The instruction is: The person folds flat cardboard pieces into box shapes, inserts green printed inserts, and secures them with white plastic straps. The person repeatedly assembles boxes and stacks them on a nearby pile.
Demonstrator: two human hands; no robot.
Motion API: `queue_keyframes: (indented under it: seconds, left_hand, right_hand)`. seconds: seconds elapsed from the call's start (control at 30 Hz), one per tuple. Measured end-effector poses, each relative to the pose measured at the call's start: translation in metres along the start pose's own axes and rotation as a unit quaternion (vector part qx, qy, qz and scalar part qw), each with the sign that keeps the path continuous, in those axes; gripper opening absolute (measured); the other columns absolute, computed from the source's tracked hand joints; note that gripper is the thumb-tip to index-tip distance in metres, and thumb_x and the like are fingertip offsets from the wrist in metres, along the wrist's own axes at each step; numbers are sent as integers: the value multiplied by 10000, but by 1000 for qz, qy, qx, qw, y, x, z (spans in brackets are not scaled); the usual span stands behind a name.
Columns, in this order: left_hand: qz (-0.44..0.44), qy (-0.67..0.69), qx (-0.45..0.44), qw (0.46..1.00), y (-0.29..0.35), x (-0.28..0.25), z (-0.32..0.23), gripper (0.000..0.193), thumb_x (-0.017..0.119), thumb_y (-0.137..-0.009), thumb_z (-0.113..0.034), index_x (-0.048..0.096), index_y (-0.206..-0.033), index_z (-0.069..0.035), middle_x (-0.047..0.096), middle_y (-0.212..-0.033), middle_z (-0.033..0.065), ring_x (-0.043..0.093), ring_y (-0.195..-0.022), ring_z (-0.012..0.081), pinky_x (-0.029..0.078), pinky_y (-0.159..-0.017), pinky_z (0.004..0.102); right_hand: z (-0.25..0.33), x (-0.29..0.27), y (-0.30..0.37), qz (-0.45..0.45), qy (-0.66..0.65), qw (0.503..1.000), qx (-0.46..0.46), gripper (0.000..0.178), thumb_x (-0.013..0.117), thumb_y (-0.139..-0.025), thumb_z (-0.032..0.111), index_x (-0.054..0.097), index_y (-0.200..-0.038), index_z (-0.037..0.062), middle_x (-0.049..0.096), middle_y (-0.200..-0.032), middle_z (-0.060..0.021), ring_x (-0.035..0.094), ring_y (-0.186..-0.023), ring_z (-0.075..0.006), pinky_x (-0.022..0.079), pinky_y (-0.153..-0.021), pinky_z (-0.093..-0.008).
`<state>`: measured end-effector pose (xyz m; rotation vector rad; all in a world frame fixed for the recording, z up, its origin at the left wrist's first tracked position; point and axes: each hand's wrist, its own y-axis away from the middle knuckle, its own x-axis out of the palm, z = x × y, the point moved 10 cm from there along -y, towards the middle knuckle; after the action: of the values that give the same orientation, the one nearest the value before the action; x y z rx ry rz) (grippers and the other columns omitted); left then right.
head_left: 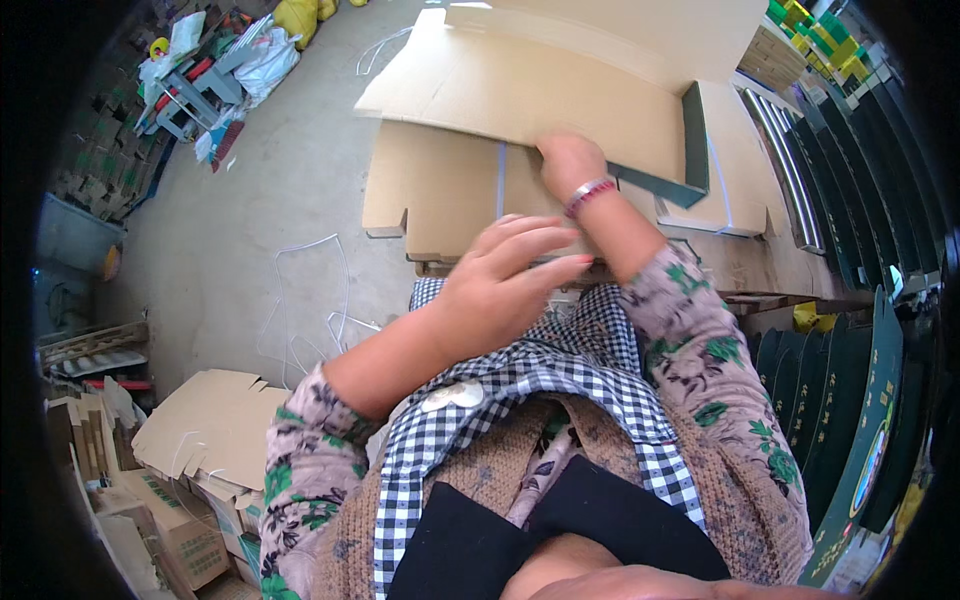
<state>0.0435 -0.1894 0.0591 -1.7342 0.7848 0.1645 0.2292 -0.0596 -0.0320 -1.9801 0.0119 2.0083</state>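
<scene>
- Your right hand is curled at the near edge of a partly folded cardboard box, tan inside and dark green outside; its fingertips are hidden, so whether it grips cannot be told.
- Your left hand is open and holds nothing, its fingers slightly spread, nearer to you than the box.
- That box lies right in front of you, opened out on a stack of flat tan cardboard sheets crossed by a pale blue strap.
- Under the stack you have a brown wooden table.
- To your right, parallel silver metal bars run beside a row of upright dark green cardboard panels.
- Left of you, thin white loops of strapping lie on the grey floor.
- Nearer on that side are flattened tan cartons; farther off, a white plastic bag and yellow sacks.
- You wear a black-and-white checked apron.
</scene>
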Motion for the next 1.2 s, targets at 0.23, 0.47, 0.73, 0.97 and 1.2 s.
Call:
queue_keyframes:
  seconds: [0.23, 0.47, 0.73, 0.97, 1.2]
  left_hand:
    - [17, -248, -28, 968, 4, -106, 36, 411, 569, -670, 103, 667, -1041, -43, 595, -1130, 153, 560, -1086, 335, 472, -911, 395]
    - [335, -525, 111, 775, -42, -34, 134, 508, 565, -829, -166, 468, -1327, -191, 303, -1476, 72, 224, -1387, 292, 208, -1130, 424]
    - [434, -581, 138, 674, -50, 48, 247, 307, 495, -861, -212, 623, -1136, -159, 452, -1366, 66, 326, -1331, 250, 275, -1064, 410]
    - [379, -332, -71, 861, -46, 54, 177, 193, 555, -819, -137, 576, -999, -70, 628, -778, 185, 614, -750, 377, 479, -654, 471]
    - [212, -425, -122, 871, -33, 40, 145, 164, 453, -865, -66, 523, -1013, -69, 637, -825, 116, 640, -760, 290, 501, -651, 412]
  right_hand:
    - [-130, -66, 97, -103, 97, 977, -156, 376, 594, -727, -2, 632, -1060, 167, 584, -1164, -102, 555, -1112, -261, 346, -982, -490]
    - [-139, -81, 149, -27, 71, 995, -65, 663, 602, -659, -106, 564, -1251, 190, 428, -1392, -127, 370, -1315, -336, 351, -1050, -446]
    - [-153, -81, 160, 19, -12, 999, -38, 534, 709, -577, -62, 666, -1082, 105, 460, -1368, -127, 334, -1332, -349, 357, -1080, -395]
    - [-167, -81, 147, -58, -27, 998, -16, 140, 614, -821, 149, 563, -769, 29, 585, -826, -150, 542, -883, -343, 451, -765, -427]
    - [-149, -55, 124, -15, 6, 996, -87, 120, 609, -813, 112, 526, -781, 33, 599, -834, -152, 554, -895, -329, 458, -794, -392]
